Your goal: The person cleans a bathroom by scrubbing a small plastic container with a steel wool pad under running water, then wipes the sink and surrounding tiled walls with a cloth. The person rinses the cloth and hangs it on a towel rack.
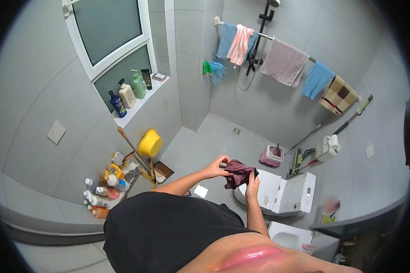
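Observation:
A crumpled dark maroon cloth (238, 174) hangs between my two hands, in front of my body. My left hand (217, 166) pinches its left side, thumb and fingers closed on the fabric. At the right edge, my right hand (252, 185) grips it with the thumb on top. The cloth's folds hide some of my fingertips, and its exact kind cannot be made out. Just beyond my right hand stands a white toilet (278, 193), close below the cloth.
A sink (289, 236) is at the lower right. A small pink-and-white bin (271, 155) stands by the far wall, under a towel rail with a grey towel (284, 61). Bottles (118, 183) crowd a ledge at left, near a yellow basin (151, 143). More bottles line the windowsill (143, 102).

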Action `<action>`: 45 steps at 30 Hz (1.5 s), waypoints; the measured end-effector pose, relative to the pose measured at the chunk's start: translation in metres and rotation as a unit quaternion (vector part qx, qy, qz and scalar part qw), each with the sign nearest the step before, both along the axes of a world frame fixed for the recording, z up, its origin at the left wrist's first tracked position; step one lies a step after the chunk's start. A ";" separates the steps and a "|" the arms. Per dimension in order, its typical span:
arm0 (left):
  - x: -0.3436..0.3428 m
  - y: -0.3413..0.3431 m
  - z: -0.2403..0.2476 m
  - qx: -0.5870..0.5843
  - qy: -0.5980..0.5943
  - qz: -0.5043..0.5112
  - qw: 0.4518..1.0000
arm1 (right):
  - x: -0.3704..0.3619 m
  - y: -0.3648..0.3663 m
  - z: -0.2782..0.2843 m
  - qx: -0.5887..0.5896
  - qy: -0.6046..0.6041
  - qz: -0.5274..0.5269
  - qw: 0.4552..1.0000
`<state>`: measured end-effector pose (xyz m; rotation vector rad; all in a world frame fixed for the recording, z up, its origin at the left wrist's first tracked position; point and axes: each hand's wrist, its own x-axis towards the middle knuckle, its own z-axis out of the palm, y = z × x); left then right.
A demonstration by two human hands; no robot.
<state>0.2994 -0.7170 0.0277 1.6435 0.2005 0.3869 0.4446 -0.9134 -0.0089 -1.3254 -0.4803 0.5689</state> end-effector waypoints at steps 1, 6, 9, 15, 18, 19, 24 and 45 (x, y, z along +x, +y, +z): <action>-0.006 0.023 0.000 -0.015 -0.031 -0.004 0.999 | 0.000 0.029 0.012 -0.013 0.007 -0.004 1.000; -0.029 0.122 0.010 -0.010 -0.006 -0.010 1.000 | -0.011 0.149 0.069 -0.020 0.056 0.029 0.998; -0.043 0.165 0.039 -0.001 0.098 -0.033 0.995 | -0.018 0.202 0.098 -0.065 -0.169 0.089 0.979; -0.026 0.198 0.071 0.036 0.036 -0.001 0.999 | -0.032 0.275 0.163 -0.082 -0.457 0.064 0.883; -0.023 0.233 0.057 -0.054 0.031 0.069 0.996 | -0.025 0.309 0.195 -0.073 -0.458 0.000 0.886; -0.025 0.238 0.064 0.004 0.014 0.102 0.995 | -0.016 0.317 0.198 -0.065 -0.485 0.002 0.872; -0.047 0.273 0.106 0.208 0.017 0.238 0.949 | 0.013 0.350 0.193 -0.191 -0.204 0.264 0.923; 0.091 0.316 0.134 -0.295 -0.173 0.124 0.931 | 0.183 0.446 0.102 0.138 0.264 0.427 0.854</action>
